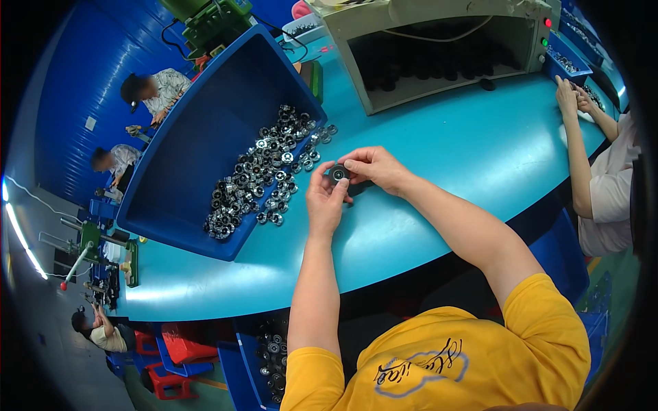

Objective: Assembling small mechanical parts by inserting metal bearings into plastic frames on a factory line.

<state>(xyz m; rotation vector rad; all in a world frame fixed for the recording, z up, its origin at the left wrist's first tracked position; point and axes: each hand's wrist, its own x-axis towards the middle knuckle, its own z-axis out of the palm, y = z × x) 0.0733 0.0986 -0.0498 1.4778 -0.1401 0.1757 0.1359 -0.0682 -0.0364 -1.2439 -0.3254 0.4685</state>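
Note:
Between my two hands is a small black wheel (338, 174) with a pale metallic ring at its centre, held just above the tabletop. My left hand (325, 198) is closed on it, the thumb on its lower face and fingers round its left side. My right hand (375, 168) pinches the wheel's upper right edge. A dark patch shows beneath the right fingers; I cannot tell whether it is shadow or another part. Just left of my hands, a heap of shiny silver-and-black round parts (264, 168) spills from a tilted blue bin (185, 151) onto the turquoise table (439, 157).
At the back stands a pale box-shaped machine (360, 96) with dark round parts inside. A green press (209, 24) is behind the bin. On the right a co-worker's hands (574, 99) work near a blue tray (567, 63). Another bin (250, 363) holds black wheels below the table.

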